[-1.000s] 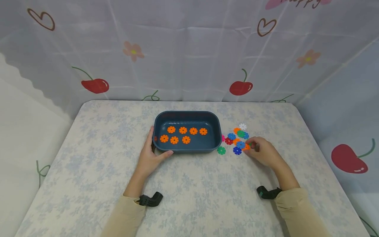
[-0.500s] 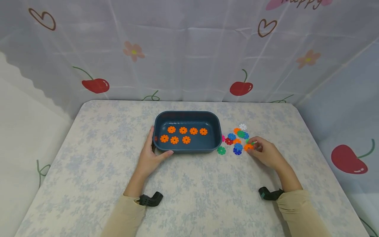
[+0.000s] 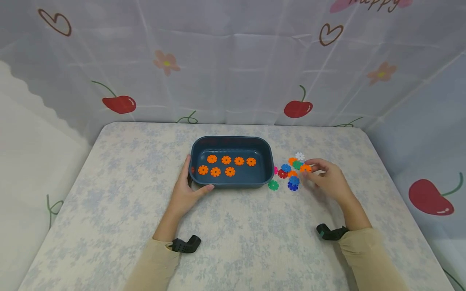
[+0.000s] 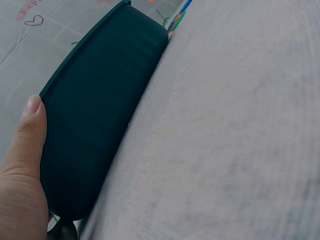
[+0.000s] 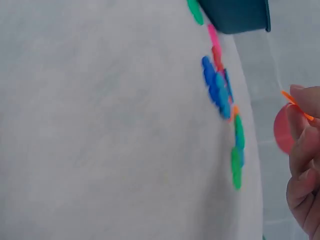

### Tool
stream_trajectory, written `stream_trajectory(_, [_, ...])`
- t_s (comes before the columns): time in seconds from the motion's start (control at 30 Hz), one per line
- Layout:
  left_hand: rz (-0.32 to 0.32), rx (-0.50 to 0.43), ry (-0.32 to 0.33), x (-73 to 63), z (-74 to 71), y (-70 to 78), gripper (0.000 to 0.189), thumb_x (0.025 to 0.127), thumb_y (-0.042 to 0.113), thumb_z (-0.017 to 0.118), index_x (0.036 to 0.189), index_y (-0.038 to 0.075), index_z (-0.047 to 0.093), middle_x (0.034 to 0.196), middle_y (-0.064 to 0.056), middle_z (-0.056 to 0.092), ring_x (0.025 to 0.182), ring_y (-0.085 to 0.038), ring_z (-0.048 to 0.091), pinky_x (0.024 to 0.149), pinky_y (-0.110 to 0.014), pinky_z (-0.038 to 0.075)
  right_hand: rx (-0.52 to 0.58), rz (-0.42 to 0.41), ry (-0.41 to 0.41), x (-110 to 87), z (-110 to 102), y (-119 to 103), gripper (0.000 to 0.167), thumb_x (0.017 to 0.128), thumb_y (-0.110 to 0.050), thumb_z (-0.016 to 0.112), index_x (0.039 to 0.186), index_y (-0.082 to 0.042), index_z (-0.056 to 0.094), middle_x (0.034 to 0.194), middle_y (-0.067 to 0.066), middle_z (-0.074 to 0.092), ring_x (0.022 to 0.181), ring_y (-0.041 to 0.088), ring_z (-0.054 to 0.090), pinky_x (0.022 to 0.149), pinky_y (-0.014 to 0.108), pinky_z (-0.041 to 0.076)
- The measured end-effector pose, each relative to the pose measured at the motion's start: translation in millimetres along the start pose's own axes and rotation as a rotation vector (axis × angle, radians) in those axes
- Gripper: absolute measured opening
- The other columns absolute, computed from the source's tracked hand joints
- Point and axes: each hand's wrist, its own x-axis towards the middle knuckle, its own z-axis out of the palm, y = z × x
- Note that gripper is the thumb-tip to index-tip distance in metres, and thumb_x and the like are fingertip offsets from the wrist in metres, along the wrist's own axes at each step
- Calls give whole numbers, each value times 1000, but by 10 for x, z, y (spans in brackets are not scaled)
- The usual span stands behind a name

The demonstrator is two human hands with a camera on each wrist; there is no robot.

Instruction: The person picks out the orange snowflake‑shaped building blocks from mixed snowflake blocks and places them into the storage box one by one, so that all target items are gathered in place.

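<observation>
My left hand (image 3: 184, 195) grips the near left corner of a dark blue rectangular tub (image 3: 240, 186), its thumb along the front wall and the fingers at the left end. Several orange notched plastic discs (image 3: 215, 172) lie in two rows on the tub's floor. To the right of it, my right hand (image 3: 330, 178) pinches another orange notched disc (image 5: 294, 102) between thumb and fingertips, raised off the table in the right wrist view. Below that hand lies a loose pile of discs: blue (image 3: 294, 180), green (image 3: 273, 185), red (image 3: 282, 173), pink, white (image 3: 299, 156) and orange.
A pale flowered cloth covers the table (image 3: 240, 242). Behind its far edge hangs a white curtain (image 3: 233, 81) printed with cherries, hearts and flowers. Each wrist carries a black camera mount (image 3: 186, 244).
My right hand has drawn an orange disc out of the pile and lifted it slightly up and away. A light blue disc shifted toward the dark blue one. The left hand stays on the tub.
</observation>
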Motion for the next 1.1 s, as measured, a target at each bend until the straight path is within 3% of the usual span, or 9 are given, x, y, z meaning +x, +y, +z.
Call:
stream_trajectory(0.2, [1, -11, -1, 2, 3, -10, 116, 79, 33, 85, 161, 31, 2, 165, 16, 3, 154, -14, 10, 125, -45, 21, 34, -115, 49, 99, 67, -278, 40, 92, -31, 73, 126, -12, 64, 110, 12, 64, 65, 27, 58, 54, 24, 51])
stream_trajectory(0.4, [-26, -21, -13, 7, 4, 8, 116, 80, 28, 85, 161, 29, 1, 166, 14, 2, 154, -14, 9, 125, -44, 20, 77, -199, 14, 213, 204, -579, 39, 89, -27, 76, 124, -12, 67, 108, 12, 66, 65, 20, 55, 51, 25, 48])
stream_trajectory(0.57, [-54, -35, -37, -33, -21, 175, 116, 81, 22, 84, 162, 23, 0, 168, 6, 1, 155, -18, 9, 125, -44, 20, 65, -255, -50, 288, 376, -840, 37, 88, -29, 77, 122, -16, 68, 102, 6, 69, 74, 21, 55, 48, 26, 47])
stream_trajectory(0.73, [-50, -28, -45, -80, -46, 331, 114, 82, 19, 83, 162, 19, 1, 168, 1, 2, 155, -22, 10, 125, -46, 21, 10, -349, -123, 388, 578, -1021, 31, 90, -25, 75, 120, -17, 69, 94, 1, 70, 69, 21, 51, 50, 27, 42])
stream_trajectory(0.87, [-50, -30, -46, -91, -47, 339, 114, 83, 19, 82, 162, 22, 0, 168, 2, 2, 155, -21, 9, 125, -46, 20, -28, -350, -189, 455, 718, -1097, 31, 91, -28, 74, 120, -19, 69, 95, -2, 69, 66, 21, 50, 55, 28, 42])
stream_trajectory(1.1, [-52, -27, -34, -96, -43, 343, 113, 83, 21, 82, 162, 20, 1, 168, 3, 2, 155, -19, 9, 125, -44, 20, -153, -337, -278, 544, 890, -1192, 34, 89, -26, 76, 121, -15, 69, 97, -2, 69, 79, 17, 58, 68, 31, 52])
